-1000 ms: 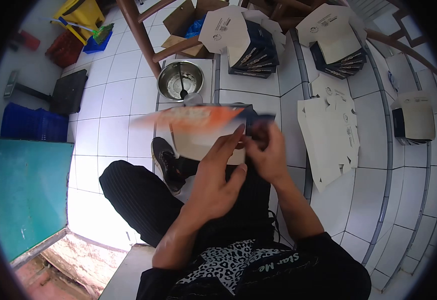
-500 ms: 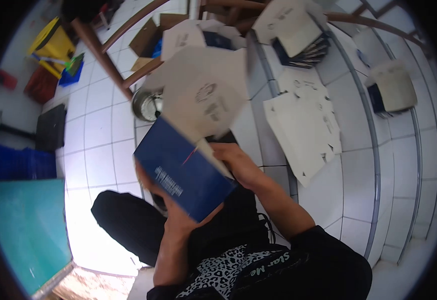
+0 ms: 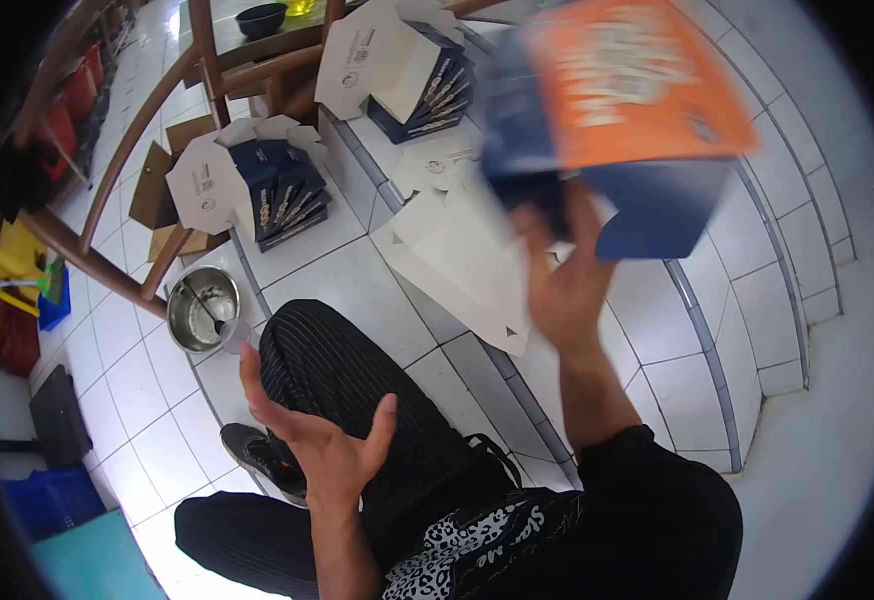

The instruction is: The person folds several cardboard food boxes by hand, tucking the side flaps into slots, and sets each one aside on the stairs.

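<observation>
My right hand (image 3: 567, 290) is raised on the right and grips a blue and orange cardboard box (image 3: 647, 90) by its lower edge. Motion blurs the box, and the fingertips are partly hidden against it. My left hand (image 3: 327, 450) hangs over my lap with its fingers apart, holding nothing. Flat white cardboard sheets (image 3: 467, 260) lie on the step below the box. Near my knee is a steel bowl (image 3: 185, 318) with a dark-handled utensil inside, and a small clear cup (image 3: 238, 336) beside it.
Two stacks of blue boxes with pale flaps stand farther off: one stack (image 3: 282, 190) beside the wooden chair frame (image 3: 137, 285), another stack (image 3: 427, 100) behind it. An open brown carton (image 3: 152, 190) is under the chair. Tiled steps (image 3: 657, 375) rise on the right.
The box has left my lap, moving up and right in my right hand, and its orange side now shows. My left hand has let go of it. The view has shifted.
</observation>
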`<action>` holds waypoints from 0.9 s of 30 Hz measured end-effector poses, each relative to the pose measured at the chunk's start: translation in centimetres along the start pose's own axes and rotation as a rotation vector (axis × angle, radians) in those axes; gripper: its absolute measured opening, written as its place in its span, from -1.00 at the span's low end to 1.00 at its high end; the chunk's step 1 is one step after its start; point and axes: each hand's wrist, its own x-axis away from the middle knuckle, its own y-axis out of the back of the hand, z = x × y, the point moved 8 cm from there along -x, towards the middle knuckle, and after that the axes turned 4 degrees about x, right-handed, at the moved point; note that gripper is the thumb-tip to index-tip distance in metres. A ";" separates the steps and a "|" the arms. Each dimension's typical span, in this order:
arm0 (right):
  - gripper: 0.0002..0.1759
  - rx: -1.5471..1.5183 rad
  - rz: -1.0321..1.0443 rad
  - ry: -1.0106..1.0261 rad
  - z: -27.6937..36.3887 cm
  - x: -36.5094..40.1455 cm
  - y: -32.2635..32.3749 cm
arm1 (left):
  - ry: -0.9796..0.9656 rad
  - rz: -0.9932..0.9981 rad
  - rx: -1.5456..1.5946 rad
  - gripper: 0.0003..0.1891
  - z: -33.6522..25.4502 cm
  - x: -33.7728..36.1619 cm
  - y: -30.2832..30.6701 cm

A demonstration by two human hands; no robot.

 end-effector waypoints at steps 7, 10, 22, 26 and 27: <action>-0.71 1.067 0.003 -0.269 -20.0 -6.9 8.5 | 0.101 -0.067 0.013 0.26 2.2 0.7 1.0; -0.66 1.096 0.204 -0.394 -27.2 -5.8 8.1 | 0.121 -0.063 0.042 0.21 2.1 0.7 0.9; -0.48 0.263 0.792 0.025 -6.1 9.7 -11.6 | 0.245 -0.060 0.202 0.08 3.1 0.7 1.2; -0.82 0.289 0.679 0.002 -5.4 8.9 -11.3 | 0.406 -0.019 0.287 0.02 4.7 1.2 1.3; -0.89 0.279 0.585 -0.009 -4.3 7.6 -9.9 | 0.488 -0.001 0.389 0.00 5.4 1.4 0.7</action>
